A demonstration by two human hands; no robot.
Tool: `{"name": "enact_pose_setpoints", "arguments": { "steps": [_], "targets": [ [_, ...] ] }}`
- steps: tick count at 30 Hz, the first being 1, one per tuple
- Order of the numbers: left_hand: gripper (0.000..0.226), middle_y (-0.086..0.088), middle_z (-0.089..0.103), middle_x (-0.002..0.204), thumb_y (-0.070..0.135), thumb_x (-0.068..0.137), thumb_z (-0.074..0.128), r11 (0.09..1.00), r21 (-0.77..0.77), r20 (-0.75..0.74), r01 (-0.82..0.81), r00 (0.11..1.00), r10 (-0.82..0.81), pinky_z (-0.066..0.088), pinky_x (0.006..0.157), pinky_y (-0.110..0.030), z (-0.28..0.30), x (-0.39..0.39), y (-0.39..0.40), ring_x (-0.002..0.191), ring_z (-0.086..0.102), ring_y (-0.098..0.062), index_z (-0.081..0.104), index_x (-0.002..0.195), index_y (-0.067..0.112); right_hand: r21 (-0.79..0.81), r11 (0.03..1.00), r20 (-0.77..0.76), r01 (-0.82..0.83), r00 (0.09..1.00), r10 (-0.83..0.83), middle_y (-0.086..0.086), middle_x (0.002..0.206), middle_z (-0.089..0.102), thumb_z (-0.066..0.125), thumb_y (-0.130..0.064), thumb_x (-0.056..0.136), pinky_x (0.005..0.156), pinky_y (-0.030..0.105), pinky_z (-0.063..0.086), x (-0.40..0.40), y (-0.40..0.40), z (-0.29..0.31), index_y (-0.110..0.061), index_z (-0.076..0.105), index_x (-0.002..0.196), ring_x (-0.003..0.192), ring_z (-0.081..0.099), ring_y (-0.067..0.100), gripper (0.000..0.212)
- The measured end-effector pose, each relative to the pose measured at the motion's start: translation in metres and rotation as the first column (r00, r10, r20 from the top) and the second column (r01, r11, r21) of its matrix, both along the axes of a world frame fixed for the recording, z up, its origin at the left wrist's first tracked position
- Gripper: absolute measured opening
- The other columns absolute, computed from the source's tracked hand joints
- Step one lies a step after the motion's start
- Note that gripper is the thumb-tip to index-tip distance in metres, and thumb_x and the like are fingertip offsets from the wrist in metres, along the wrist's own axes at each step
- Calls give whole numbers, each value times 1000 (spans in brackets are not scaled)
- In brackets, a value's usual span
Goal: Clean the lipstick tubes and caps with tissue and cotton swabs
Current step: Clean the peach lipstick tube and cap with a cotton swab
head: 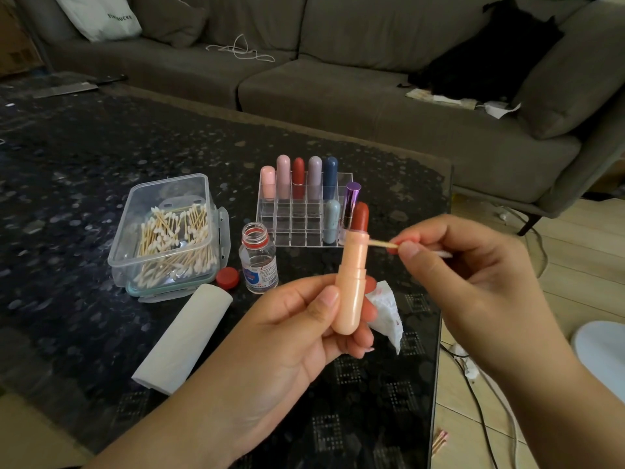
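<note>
Peach lipstick tube (351, 282) gripped in left hand (287, 336); right hand (466, 265) pinches cotton swab (384, 244) at its rim; racked tubes (304, 177) apparently remain.

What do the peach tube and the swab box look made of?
Peach tube: likely smooth plastic with a soft satin sheen, and moulded seams ring its body. Swab box: clear, glossy plastic; the cotton swabs show through its walls.
</note>
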State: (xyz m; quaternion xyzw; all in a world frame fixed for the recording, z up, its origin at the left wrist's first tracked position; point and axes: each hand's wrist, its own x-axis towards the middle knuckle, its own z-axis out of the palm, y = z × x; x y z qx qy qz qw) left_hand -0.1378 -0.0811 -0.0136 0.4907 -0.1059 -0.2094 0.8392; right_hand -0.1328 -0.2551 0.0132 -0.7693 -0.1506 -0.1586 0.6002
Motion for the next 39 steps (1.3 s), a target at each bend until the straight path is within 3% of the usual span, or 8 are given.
{"name": "enact_pose_setpoints", "arguments": {
  "steps": [4, 9, 13, 18, 24, 31, 35, 39],
  "targets": [
    [31, -8, 68, 78, 20, 81, 50, 1000, -26, -18, -3, 1000, 3, 51, 63, -23, 1, 1, 0, 67, 62, -14, 72, 99, 8, -66, 998, 12, -20, 1000, 21, 5, 49, 35, 64, -25, 79, 45, 13, 28, -2, 2, 0, -21, 68, 76, 46, 30, 13, 6],
    [32, -6, 68, 78, 20, 80, 51, 999, -35, -18, -2, 1000, 1, 51, 64, -23, 2, 1, -1, 68, 62, -14, 71, 102, 8, -15, 1000, 23, 0, 1000, 0, -1, 52, 41, 64, -29, 82, 47, 11, 32, 1, -1, 0, -25, 69, 79, 48, 36, 3, 7],
    [31, -8, 67, 78, 20, 80, 52, 999, -34, -22, -18, 1000, 17, 50, 62, -23, 2, 1, 0, 67, 61, -14, 71, 102, 7, -141, 990, 27, -2, 1000, 6, 11, 59, 50, 60, -37, 80, 47, 15, 33, -1, 2, -1, -26, 68, 81, 49, 39, 19, 13],
    [31, -7, 68, 78, 21, 80, 52, 1000, -22, -14, -11, 1000, 11, 51, 64, -23, 2, 0, 0, 68, 62, -14, 71, 102, 10, -34, 999, 19, 21, 1000, -20, -10, 50, 45, 59, -27, 83, 45, 9, 30, 1, -1, 0, -25, 69, 81, 45, 37, 2, 10],
    [30, -8, 68, 78, 21, 78, 54, 1000, -21, -20, -22, 1000, 21, 51, 62, -23, 2, 0, 0, 67, 62, -14, 72, 99, 9, -152, 988, 18, -23, 999, 26, 15, 57, 46, 58, -39, 77, 46, 11, 31, -1, 1, 1, -24, 67, 79, 49, 35, 21, 18],
    [29, -6, 69, 80, 21, 77, 56, 1000, 17, -6, -22, 1000, 22, 51, 65, -22, 2, -1, -1, 69, 63, -14, 71, 100, 11, -78, 997, 23, 16, 1000, -14, -5, 49, 36, 58, -27, 85, 44, 9, 27, 1, -1, 1, -25, 68, 79, 43, 31, 2, 12],
    [27, -8, 70, 81, 22, 71, 62, 999, 20, -33, -43, 999, 44, 52, 65, -22, 1, 0, -1, 70, 65, -15, 72, 94, 11, -172, 984, 7, -34, 999, 36, 11, 53, 42, 57, -39, 80, 44, 11, 27, -1, -1, 2, -24, 67, 79, 43, 30, 12, 17],
    [27, -6, 70, 80, 21, 65, 76, 997, 30, -13, -67, 998, 68, 52, 67, -20, 1, 1, 1, 72, 65, -14, 75, 91, 16, -168, 984, -4, -53, 999, 53, 12, 54, 42, 54, -41, 80, 44, 9, 28, -1, 0, 2, -26, 68, 80, 45, 32, 6, 21]
  ]
}}
